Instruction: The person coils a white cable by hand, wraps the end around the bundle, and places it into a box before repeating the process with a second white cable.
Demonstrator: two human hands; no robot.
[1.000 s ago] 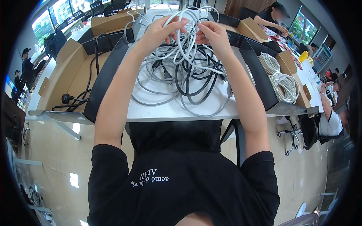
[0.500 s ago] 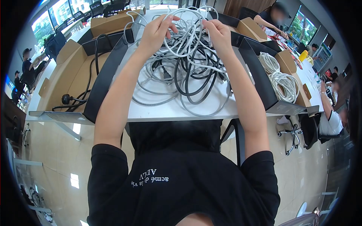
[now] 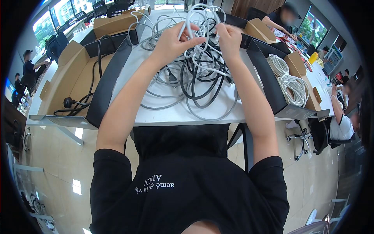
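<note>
A loose white cable stands in raised loops above the tangle on the table. My left hand has its fingers curled round these loops, the thumb stretched to the right. Opposite it, my right hand is closed in a pinch on the white cable, its fingertips partly hidden. Below both hands lie tangled black cables and grey cable loops. A dark plug shows among them.
At the left an open box holds a black cable with a plug. The right-hand box holds coiled white cables. More open boxes stand behind. A person works at the far right table; others sit around.
My left hand has moved right and slightly down, closer to my right hand, and the white loops have narrowed and shifted. My right hand has moved a little right and down.
</note>
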